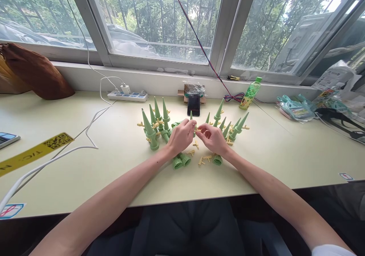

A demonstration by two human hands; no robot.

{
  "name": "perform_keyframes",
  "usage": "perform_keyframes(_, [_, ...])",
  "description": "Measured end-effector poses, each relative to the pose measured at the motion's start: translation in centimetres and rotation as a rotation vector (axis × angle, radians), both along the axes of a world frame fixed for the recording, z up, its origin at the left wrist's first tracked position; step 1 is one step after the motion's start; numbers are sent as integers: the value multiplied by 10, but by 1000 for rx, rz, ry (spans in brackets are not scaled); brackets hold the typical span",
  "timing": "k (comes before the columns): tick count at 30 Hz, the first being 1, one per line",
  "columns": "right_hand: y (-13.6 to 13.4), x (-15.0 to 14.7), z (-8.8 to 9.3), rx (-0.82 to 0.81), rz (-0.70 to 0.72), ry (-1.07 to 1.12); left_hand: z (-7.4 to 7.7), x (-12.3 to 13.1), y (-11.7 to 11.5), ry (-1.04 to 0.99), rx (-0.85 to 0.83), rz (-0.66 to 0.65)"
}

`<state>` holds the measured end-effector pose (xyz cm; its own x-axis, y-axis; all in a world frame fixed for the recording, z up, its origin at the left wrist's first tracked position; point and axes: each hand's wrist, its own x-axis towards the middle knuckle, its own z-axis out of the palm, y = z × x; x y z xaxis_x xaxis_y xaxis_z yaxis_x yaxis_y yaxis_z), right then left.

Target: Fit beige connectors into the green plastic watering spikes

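My left hand [182, 136] is closed around a green plant watering spike [191, 114], its tip pointing up. At the spike's side, my right hand [212, 138] pinches a small yellow valve [199, 130], partly hidden by the fingers. I cannot tell how far the valve sits in the spike. Several green spikes [148, 130] with yellow valves stand to the left, and more spikes [238, 127] stand to the right. Loose yellow valves [195, 145] lie below my hands. Near them are green spikes lying down, their threaded open ends [177, 163] facing me.
A phone [193, 106] leans against a small box behind my hands. Further back are a power strip [128, 96] and a green drink bottle [250, 94]. A white cable [90, 134] crosses the left side. Plastic-wrapped items [296, 108] lie at right, a brown bag [38, 71] at left.
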<state>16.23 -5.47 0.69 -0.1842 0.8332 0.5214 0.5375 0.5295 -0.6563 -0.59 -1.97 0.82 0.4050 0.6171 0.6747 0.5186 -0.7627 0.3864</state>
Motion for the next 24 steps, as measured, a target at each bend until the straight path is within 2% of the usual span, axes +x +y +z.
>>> perform_keyframes(10, [3, 1, -2, -14, -24, -53, -1, 1, -1, 28, -3, -31])
perform_keyframes(19, [0, 0, -1, -6, 5, -22, 0, 0, 0, 33, -5, 28])
perform_keyframes(24, [4, 1, -4, -13, 0, -56, -1, 1, -1, 34, -1, 11])
